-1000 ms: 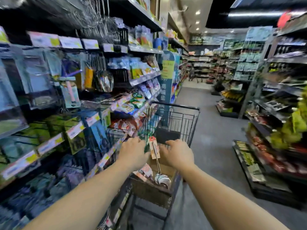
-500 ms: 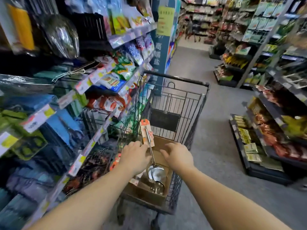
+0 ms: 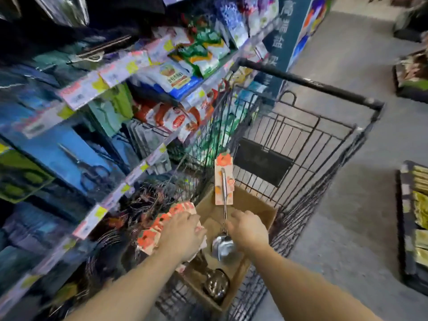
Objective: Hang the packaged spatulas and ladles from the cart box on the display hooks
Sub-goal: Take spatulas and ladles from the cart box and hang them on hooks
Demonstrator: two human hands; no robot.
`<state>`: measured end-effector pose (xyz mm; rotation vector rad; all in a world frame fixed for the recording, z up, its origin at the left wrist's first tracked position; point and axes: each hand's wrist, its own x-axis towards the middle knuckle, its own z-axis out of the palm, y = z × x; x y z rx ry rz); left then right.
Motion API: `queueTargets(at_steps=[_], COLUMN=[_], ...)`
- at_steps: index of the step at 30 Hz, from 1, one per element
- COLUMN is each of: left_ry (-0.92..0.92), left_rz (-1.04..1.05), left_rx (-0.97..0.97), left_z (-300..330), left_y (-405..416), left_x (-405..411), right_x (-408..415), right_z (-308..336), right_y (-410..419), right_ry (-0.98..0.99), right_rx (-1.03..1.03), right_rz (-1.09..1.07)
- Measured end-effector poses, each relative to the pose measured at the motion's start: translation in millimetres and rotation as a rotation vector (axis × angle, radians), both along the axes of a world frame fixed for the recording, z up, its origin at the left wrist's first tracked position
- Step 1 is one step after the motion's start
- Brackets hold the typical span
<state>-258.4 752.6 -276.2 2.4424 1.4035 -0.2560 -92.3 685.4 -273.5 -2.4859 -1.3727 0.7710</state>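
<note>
Head view: your left hand point(image 3: 183, 235) lies flat, fingers spread, on a stack of orange cards point(image 3: 159, 225) at the box's left edge. Your right hand point(image 3: 249, 230) is curled around the handle of a ladle point(image 3: 223, 246), though the blur hides how tight the grip is. The cardboard box point(image 3: 257, 207) sits in the wire cart point(image 3: 324, 144) and holds another dark ladle bowl point(image 3: 216, 286) at its near end. The held ladle stands upright over the box, steel bowl down, orange backing card point(image 3: 223, 179) at the top.
</note>
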Motion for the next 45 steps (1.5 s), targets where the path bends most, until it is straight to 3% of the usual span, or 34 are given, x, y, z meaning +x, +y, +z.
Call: queueTargets(at_steps=[9, 22, 28, 37, 45], left_ry=[-0.065, -0.140, -0.153, -0.119, -0.606], left_rz=[0.070, -0.003, 0.005, 0.059, 0.569], left_rx=[-0.115, 0.000, 0.033, -0.201, -0.413], left_z=[-88.8, -170.7, -164.9, -155.8, -155.4], left_y=[28.3, 44.9, 43.9, 47.3, 48.4], left_x=[34.3, 32.2, 34.4, 76.4, 92.5], right_x=[29.0, 35.6, 42.6, 61.9, 58.1], right_z=[-117.2, -249.6, -231.3, -142.9, -110.1], right_y=[50.2, 95.0, 88.0, 104.9, 122.2], right_ry=[0.081, 0.299, 0.333, 0.370, 0.471], right_rx=[-0.196, -0.269, -0.179, 0.119, 0.267], right_rz=[0.025, -0.325, -0.288, -0.037, 0.045])
